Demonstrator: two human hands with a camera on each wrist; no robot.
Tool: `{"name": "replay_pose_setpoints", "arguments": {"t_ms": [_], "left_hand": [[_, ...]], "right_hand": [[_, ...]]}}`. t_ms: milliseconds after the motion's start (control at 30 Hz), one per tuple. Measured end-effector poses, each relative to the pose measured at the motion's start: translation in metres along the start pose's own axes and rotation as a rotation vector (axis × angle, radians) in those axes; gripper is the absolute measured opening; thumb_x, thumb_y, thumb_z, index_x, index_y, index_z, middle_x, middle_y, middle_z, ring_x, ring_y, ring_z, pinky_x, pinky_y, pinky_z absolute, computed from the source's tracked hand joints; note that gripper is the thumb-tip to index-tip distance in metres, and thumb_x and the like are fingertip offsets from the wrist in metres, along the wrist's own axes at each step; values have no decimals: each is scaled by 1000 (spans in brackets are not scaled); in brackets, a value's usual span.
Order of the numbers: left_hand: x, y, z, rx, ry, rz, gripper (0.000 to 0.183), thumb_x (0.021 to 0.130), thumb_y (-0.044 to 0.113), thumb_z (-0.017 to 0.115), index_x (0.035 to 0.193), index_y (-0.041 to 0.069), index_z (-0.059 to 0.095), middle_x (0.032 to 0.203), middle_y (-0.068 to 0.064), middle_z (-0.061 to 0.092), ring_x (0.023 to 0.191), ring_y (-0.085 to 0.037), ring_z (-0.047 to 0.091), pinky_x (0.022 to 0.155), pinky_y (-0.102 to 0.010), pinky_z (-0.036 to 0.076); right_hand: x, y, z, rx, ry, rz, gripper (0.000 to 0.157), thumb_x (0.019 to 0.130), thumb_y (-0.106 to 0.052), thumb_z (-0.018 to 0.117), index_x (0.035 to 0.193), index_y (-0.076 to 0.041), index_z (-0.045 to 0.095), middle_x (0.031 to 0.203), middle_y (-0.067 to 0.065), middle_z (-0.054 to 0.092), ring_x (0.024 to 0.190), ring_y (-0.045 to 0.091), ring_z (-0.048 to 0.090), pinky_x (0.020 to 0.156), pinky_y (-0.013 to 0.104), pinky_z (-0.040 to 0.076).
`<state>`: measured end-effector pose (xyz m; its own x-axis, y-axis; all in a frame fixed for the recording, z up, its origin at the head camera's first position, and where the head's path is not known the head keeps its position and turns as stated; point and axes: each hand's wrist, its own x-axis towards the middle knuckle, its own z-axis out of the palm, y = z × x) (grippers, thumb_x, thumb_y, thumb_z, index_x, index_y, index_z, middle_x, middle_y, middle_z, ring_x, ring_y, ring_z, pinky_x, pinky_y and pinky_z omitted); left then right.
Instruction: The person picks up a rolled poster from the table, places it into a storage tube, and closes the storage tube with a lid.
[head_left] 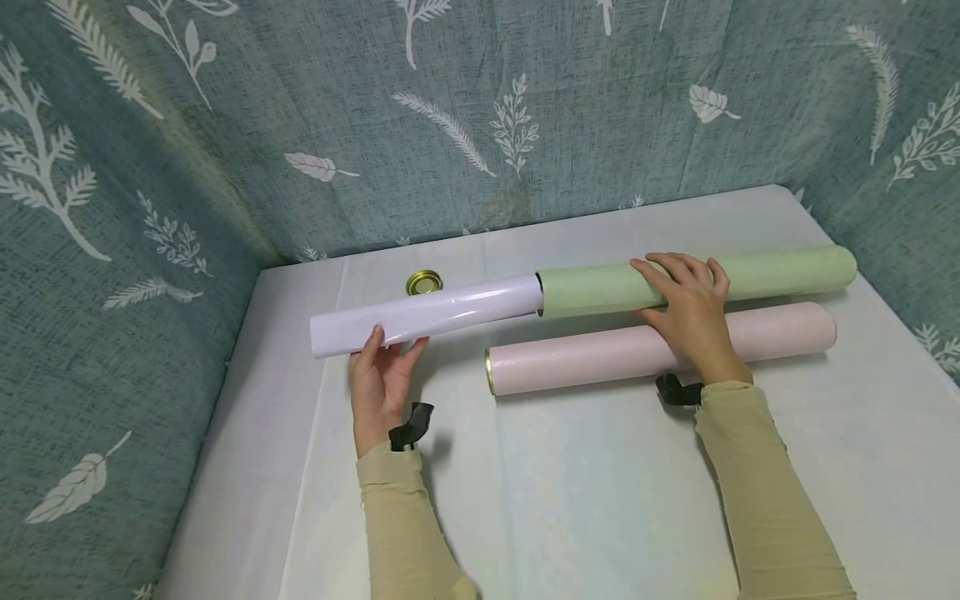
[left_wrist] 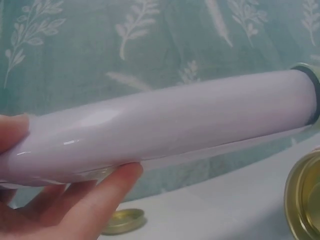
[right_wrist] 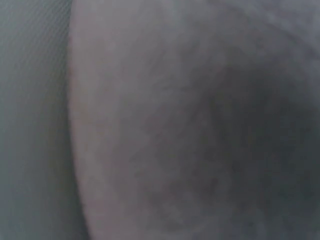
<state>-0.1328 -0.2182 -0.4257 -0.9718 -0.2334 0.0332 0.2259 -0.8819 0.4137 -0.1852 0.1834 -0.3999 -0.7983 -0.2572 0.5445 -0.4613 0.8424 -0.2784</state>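
Observation:
A glossy white rolled sheet [head_left: 450, 308] reaches from the open left end of a long pale green tube [head_left: 780, 273], its right end inside the tube's mouth. My left hand [head_left: 382, 375] holds the roll from below near its free end, the thumb on the near side; the left wrist view shows the fingers under the roll [left_wrist: 165, 120]. With fingers over the top and thumb on the near side, my right hand [head_left: 686, 308] grips the green tube around its middle. The right wrist view is dark and blurred, filled mostly by a close surface.
A pink tube [head_left: 585, 358] with a gold-coloured rim lies in front of the green one, passing under my right wrist. Behind the roll, a small round gold lid [head_left: 424, 282] rests on the white-covered table [head_left: 585, 500]. Leaf-patterned green cloth [head_left: 450, 125] hangs behind and at both sides.

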Motion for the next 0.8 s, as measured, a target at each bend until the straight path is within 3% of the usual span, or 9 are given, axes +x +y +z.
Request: {"name": "replay_pose_setpoints", "arguments": {"t_ms": [433,633,800], "left_hand": [[1,-1,-1,69,52,22,42,85,-4,55,123,5,38,123,-17,39,112,-33,44,84,-60,36],[-1,3,7,178,68,43,51,83,-2,59,126,8,35,124,-18,39,113,-34,45,80,-54,42],[-5,8,16,279,25,80,52,84,2,59,128,9,32,124,-20,39,112,-38,46,77,-48,45]], "right_hand": [[-1,1,0,2,2,-8,72,60,-22,82,126,-24,51,127,4,47,117,29,35,101,53,6],[-2,0,0,2,-14,7,73,61,-20,82,127,-25,50,127,4,46,117,28,34,101,52,6],[-1,-1,0,-8,-25,-1,73,61,-21,81,127,-26,50,127,4,46,117,28,34,101,52,5]]}}
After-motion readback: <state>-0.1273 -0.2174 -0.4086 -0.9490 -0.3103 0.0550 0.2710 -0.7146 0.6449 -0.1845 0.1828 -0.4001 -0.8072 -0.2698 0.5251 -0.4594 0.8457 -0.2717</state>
